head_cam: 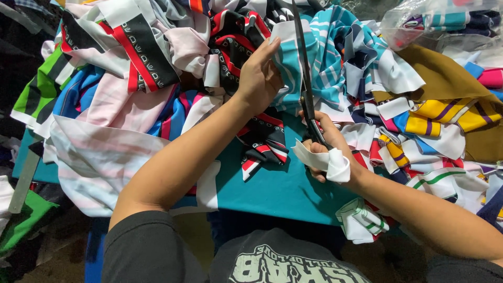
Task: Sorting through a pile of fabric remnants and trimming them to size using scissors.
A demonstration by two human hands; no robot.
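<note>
My left hand [259, 76] grips the edge of a teal-and-white striped fabric piece [293, 68], holding it up over the table. My right hand [330, 149] is closed on the handles of long black scissors [305, 78], whose handles are wrapped in white cloth [327, 162]. The blades point away from me and run along the striped fabric's edge, close beside my left hand's fingers. A black, red and white patterned scrap [264, 141] lies under my left wrist.
Heaps of printed fabric scraps cover the teal table [272, 188]: pink-white pieces [105, 152] at left, yellow-purple striped [445, 112] and brown cloth [445, 76] at right. A plastic bag of scraps [445, 23] sits at the back right. A folded green-white piece [359, 220] hangs at the front edge.
</note>
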